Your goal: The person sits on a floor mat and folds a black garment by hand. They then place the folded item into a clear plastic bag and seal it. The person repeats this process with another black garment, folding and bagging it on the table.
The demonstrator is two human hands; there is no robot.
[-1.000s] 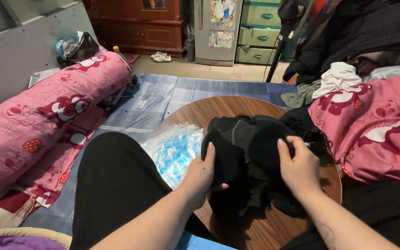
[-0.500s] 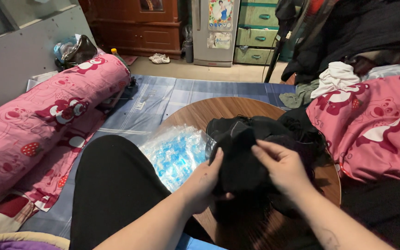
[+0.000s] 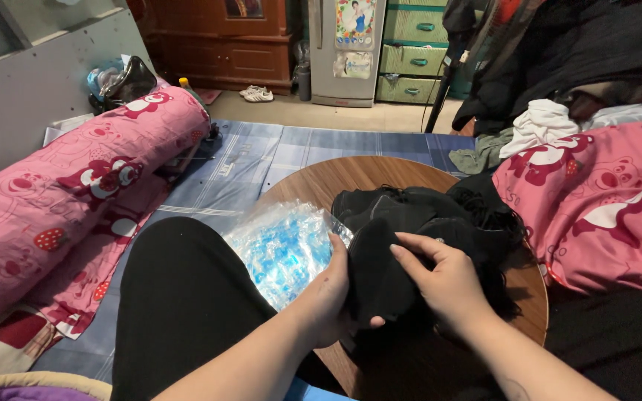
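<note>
Black cloth (image 3: 380, 275) in both hands

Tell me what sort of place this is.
Most likely a lived-in room of a home, used for sleeping and sitting on the floor. A rolled pink printed quilt lies on a blue mat, a wooden cabinet and a fridge stand at the back, and clothes lie heaped at the right.

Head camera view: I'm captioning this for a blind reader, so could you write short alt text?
Two bare hands, left hand and right hand, grip a black cloth piece atop a heap of black fabric on a round wooden table. A clear bag of blue-and-white items lies left of it, with pink patterned bedding on both sides.
</note>
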